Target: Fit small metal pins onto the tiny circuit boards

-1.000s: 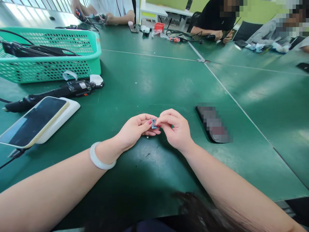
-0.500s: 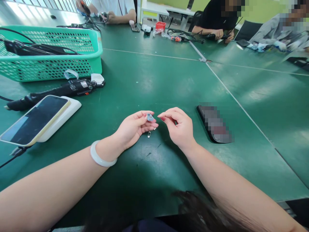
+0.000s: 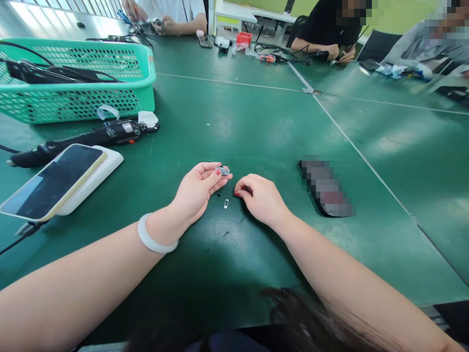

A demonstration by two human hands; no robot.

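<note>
My left hand [image 3: 200,188], with a pale bangle on its wrist, pinches a small bluish-grey piece [image 3: 223,170] between thumb and fingers. The piece is too small for me to tell its kind. To the right, my right hand [image 3: 262,195] is low at the green table, thumb and index fingertip pressed together. Whatever lies between those fingertips, if anything, is hidden. Between the hands, a tiny white rectangular frame [image 3: 226,204] rests on the table, with a tiny dark piece [image 3: 219,195] near the left hand's fingers.
At left are a phone [image 3: 54,181] on a white box, a black corded tool [image 3: 91,137] and a green basket [image 3: 76,100] holding black tools. A dark phone [image 3: 324,188] lies right of my right hand. Several people sit across the table [image 3: 256,122], among cables and a red box [image 3: 244,38].
My right hand has moved down and slightly left to the tabletop. My left hand has lifted slightly away and turned the bluish-grey piece. A tiny white piece beside its fingers is no longer visible.
</note>
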